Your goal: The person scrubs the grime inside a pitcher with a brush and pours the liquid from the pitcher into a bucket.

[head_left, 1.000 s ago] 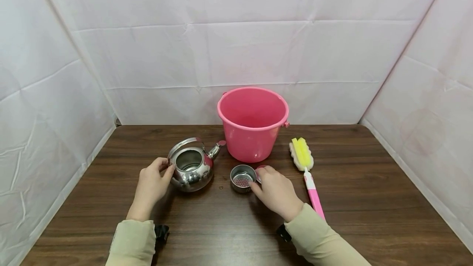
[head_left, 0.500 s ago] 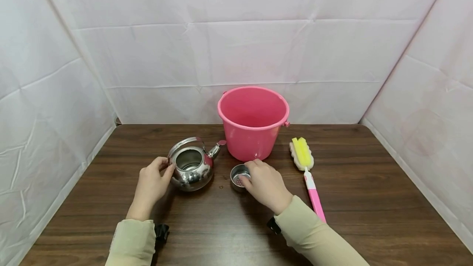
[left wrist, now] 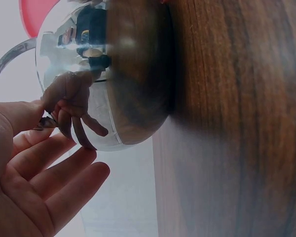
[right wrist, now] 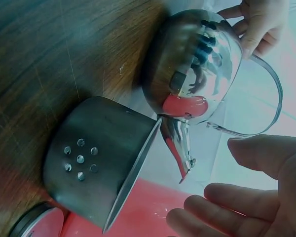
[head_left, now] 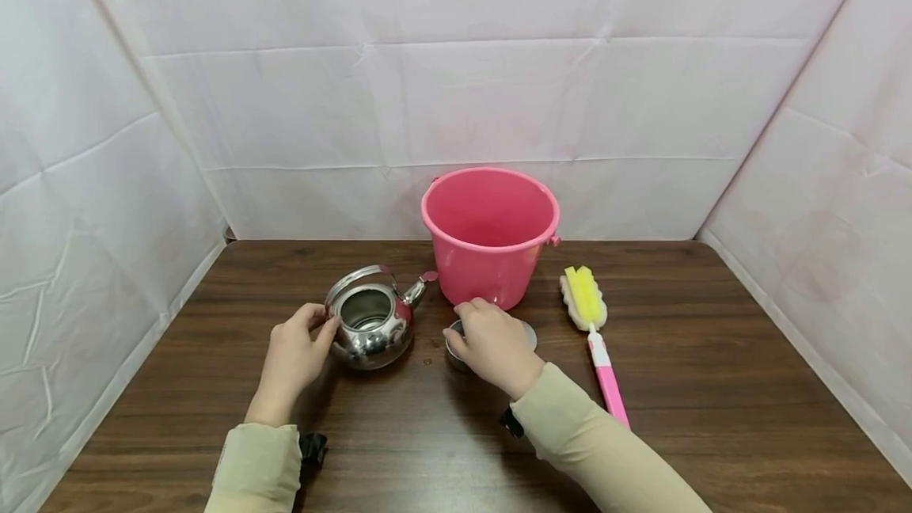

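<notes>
My left hand (head_left: 290, 359) pinches the stainless steel kettle (head_left: 374, 345) between thumb and fingers at the handle's base. Lidless, the kettle stands upright with its spout towards the bucket. In the left wrist view, the other fingers extend along the polished side. Over the metal strainer cup (right wrist: 91, 158) hovers my right hand (head_left: 493, 343), its fingers spread and relaxed in the right wrist view, apart from the cup's flared rim. From the head view, that hand hides most of the cup. Right beside the cup lies the round lid (head_left: 531, 336), partly covered by the hand.
A pink bucket (head_left: 488, 269) stands at the back of the wooden table (head_left: 712, 378), behind the strainer cup. To the right lies a sponge brush (head_left: 586, 299) with a pink and white handle. White sheeting (head_left: 456, 101) encloses the table's back and sides.
My right hand has moved left from the lid to above the strainer cup, uncovering part of the lid. The left hand and kettle have stayed in place.
</notes>
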`<action>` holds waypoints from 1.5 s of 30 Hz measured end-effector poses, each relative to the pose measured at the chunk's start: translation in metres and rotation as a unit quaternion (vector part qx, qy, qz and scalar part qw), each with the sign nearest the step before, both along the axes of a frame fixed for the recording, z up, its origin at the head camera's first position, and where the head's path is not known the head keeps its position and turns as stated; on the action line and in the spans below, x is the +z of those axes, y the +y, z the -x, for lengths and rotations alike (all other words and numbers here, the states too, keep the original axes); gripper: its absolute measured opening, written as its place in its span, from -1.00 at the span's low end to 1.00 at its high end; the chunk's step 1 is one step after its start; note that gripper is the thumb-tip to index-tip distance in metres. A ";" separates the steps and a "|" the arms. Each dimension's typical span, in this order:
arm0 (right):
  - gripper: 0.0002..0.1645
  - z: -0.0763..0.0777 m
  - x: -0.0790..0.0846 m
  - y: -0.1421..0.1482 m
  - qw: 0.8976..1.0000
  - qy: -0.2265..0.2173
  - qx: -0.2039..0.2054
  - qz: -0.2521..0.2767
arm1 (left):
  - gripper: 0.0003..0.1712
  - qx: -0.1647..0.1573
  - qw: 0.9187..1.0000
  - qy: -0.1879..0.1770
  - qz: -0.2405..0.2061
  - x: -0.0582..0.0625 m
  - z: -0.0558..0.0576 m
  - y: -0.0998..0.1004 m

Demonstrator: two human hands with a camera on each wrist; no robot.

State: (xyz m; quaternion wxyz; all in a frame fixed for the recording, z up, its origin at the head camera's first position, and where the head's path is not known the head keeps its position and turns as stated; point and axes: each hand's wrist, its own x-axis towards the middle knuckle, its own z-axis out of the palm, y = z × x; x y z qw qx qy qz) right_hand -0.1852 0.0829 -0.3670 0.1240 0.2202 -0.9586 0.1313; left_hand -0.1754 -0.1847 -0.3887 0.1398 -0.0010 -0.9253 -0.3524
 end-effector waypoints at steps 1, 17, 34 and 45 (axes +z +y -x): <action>-0.68 0.001 0.000 -0.001 1.000 0.003 0.001 -0.002 | -0.73 0.000 1.000 -0.001 -0.001 0.000 0.000 0.000; -0.69 0.017 0.001 -0.020 0.999 0.045 0.012 -0.012 | -0.74 0.000 1.000 -0.002 -0.004 0.003 -0.001 0.001; -0.71 0.032 0.003 -0.039 0.999 -0.026 0.017 -0.015 | -0.73 -0.001 1.000 0.005 0.004 0.005 -0.001 0.002; -0.71 0.038 0.003 -0.051 0.999 -0.030 0.018 -0.009 | -0.74 -0.002 1.000 0.004 0.000 0.004 -0.002 0.001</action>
